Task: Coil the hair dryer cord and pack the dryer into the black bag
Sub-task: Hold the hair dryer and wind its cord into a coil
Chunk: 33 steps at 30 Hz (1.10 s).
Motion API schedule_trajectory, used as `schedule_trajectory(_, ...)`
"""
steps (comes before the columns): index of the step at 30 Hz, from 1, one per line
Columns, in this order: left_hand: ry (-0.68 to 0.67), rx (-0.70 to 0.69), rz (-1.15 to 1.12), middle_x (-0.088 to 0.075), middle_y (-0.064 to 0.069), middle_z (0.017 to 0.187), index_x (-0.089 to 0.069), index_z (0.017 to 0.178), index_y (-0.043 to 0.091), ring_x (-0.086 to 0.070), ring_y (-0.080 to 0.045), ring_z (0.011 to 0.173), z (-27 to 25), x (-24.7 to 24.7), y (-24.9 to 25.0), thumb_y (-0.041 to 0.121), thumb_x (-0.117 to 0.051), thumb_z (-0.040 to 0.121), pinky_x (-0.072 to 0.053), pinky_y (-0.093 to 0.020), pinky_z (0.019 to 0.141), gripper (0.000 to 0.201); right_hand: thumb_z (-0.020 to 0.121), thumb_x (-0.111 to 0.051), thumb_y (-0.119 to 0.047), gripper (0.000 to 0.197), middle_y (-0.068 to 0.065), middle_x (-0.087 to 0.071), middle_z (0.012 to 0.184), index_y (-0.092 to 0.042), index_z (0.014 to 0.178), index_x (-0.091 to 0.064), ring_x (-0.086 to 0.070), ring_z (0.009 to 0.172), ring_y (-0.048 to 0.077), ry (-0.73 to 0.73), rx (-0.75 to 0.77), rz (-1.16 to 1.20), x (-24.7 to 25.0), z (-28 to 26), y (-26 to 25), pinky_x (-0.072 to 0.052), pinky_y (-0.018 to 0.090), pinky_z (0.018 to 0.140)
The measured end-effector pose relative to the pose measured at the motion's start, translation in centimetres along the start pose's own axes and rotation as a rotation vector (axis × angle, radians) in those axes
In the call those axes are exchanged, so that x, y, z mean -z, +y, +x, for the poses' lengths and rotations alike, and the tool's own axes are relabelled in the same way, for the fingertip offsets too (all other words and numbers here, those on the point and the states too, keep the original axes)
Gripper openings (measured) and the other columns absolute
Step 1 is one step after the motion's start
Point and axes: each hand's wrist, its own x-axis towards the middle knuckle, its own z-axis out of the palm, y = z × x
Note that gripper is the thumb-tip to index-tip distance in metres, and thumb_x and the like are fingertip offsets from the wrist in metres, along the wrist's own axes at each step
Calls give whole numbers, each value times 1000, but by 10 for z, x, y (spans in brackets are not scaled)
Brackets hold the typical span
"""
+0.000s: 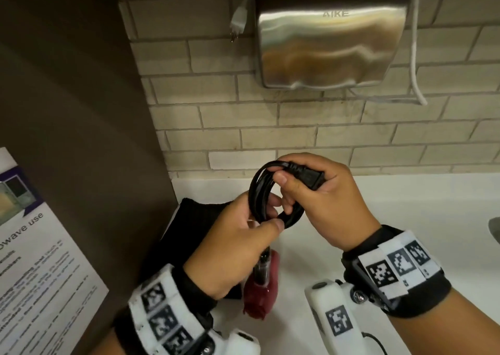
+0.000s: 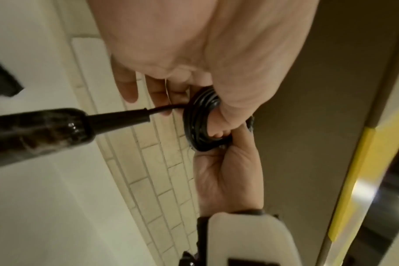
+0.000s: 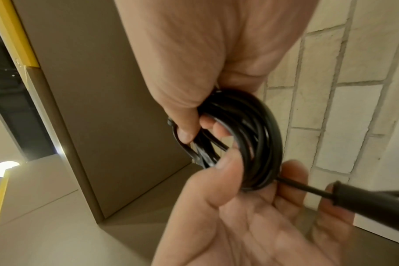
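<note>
Both hands are up in front of the person, close together, over the white tabletop. Between them is the black cord, wound into a small ring of many loops.

The left hand holds the low part of the ring, with its thumb pressed on the loops and its fingers curled behind them. The right hand holds the other side. Its fingers poke through the ring, and its thumb and fingers pinch the plug at the top. So both hands are clamped on the cord, and they touch each other at the ring.

From the ring, a short bit of cord runs down under the left hand to the dryer. The dryer is dark red with a black handle. It hangs just below the left hand, but I cannot tell if it rests on the tabletop.

The black bag lies flat on the tabletop, behind and under the left hand, next to the brown wall.

On the brick wall above is a shiny metal hand drier with a white plug dangling beside it.
</note>
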Motion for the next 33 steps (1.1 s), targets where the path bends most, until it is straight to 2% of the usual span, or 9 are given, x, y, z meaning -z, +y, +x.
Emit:
schedule_trajectory(3, 46, 37, -29, -65, -14, 104, -63, 108, 21, -61, -32, 100, -5, -7, -9, 21, -63, 80, -50, -40, 92, 28, 92, -65, 1, 13, -18, -68, 60, -4, 101, -73, -53, 45, 16, -2, -22, -8, -1, -2, 2, -51, 27, 53)
schedule_trajectory(11, 47, 19, -191, -60, 2, 80, -63, 120, 17, -53, -7, 66, 1, 1, 3, -1, -66, 81, -42, -22, 61, 43, 87, -66, -14, 17, -1, -62, 55, -11, 102, -75, -60, 51, 22, -23, -66, 50, 8, -10, 0, -53, 28, 61)
schedule_trajectory(13, 49, -21, -93, -66, 14, 80, -63, 119, 21, -61, 1, 73, -1, -1, 4, -4, -60, 90, -46, -17, 65, 38, 87, -67, -16, 19, 2, -61, 56, -13, 102, -76, -61, 52, 23, -48, -98, 62, 11, -12, 3, -54, 30, 62)
schedule_trajectory(16, 64, -83, 98, -72, 13, 104, -62, 122, 24, -65, 4, 94, -5, -5, 3, 7, -53, 99, -50, -19, 81, 29, 87, -67, -20, 21, 4, -65, 62, -13, 105, -76, -66, 58, 24, -30, -164, 72, 15, -17, 10, -54, 29, 64)
schedule_trajectory(20, 95, -144, 332, -69, 6, 119, -58, 130, 25, -63, -5, 113, 0, 1, -4, 16, -48, 101, -49, -31, 100, 32, 90, -65, -38, 25, -2, -63, 100, -26, 112, -73, -65, 97, 13, -107, -94, -249, 21, -18, 16, -51, 24, 89)
schedule_trajectory(23, 70, -152, 479, -63, 1, 127, -52, 138, 28, -59, -12, 119, 3, 10, -9, 28, -46, 99, -47, -39, 105, 40, 88, -61, -32, 11, -5, -59, 96, -30, 100, -62, -59, 87, 6, -147, -94, -384, 30, -11, 2, -45, 14, 79)
schedule_trajectory(26, 11, -122, 613, -57, -2, 136, -40, 150, 27, -54, -14, 128, 6, 16, -10, 29, -47, 100, -42, -37, 111, 51, 94, -61, -18, 17, -4, -58, 85, -29, 101, -50, -55, 76, 14, -252, 4, -519, 36, -3, -16, -46, 22, 69)
schedule_trajectory(30, -134, -83, 469, -50, 10, 151, -32, 155, 28, -41, -1, 141, 3, 25, 4, 30, -48, 98, -31, -35, 119, 59, 90, -68, -6, 12, -7, -64, 84, -17, 90, -64, -55, 80, 15, -273, 271, -848, 46, 16, -22, -47, 28, 75)
schedule_trajectory(33, -175, -31, 360, -41, 22, 154, -26, 156, 27, -32, 14, 140, -6, 30, 18, 18, -52, 101, -26, -25, 121, 62, 88, -73, -15, 10, -8, -75, 93, -23, 93, -77, -64, 95, 14, -232, 210, -952, 46, 19, -5, -51, 34, 88)
